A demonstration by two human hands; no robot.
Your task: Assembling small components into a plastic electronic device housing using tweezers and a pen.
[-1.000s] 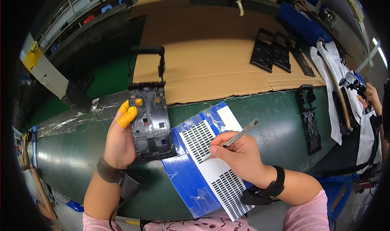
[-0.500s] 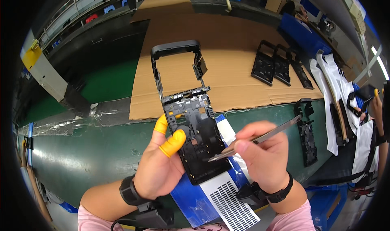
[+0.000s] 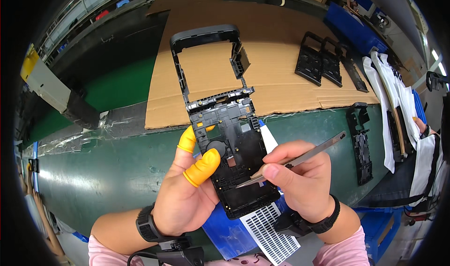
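Observation:
My left hand [image 3: 185,198], with yellow finger cots on its thumb and a finger, grips the left side of a black plastic device housing [image 3: 243,151]. An open rectangular frame forms the housing's upper part; its lower part is a panel with ribs and small brass-coloured inserts. My right hand [image 3: 302,186] pinches a pair of metal tweezers [image 3: 311,153] between thumb and fingers. The tips point left over the lower panel; whether they touch it or hold anything, I cannot make out. Beneath the housing lie a blue sheet [image 3: 227,233] and a white label sheet [image 3: 272,231] with rows of dark rectangles.
Brown cardboard [image 3: 276,69] covers the far part of the green table [image 3: 117,172]. Several black housings [image 3: 309,62] lie on it at the right. Another black housing [image 3: 361,146] rests on the table nearer me. White bags [image 3: 382,111] and a blue bin [image 3: 356,27] stand beyond.
The housing has shifted slightly and now looks larger and turned more toward me. The tweezers' tips have moved a little down and left over its lower panel. Both grips are kept.

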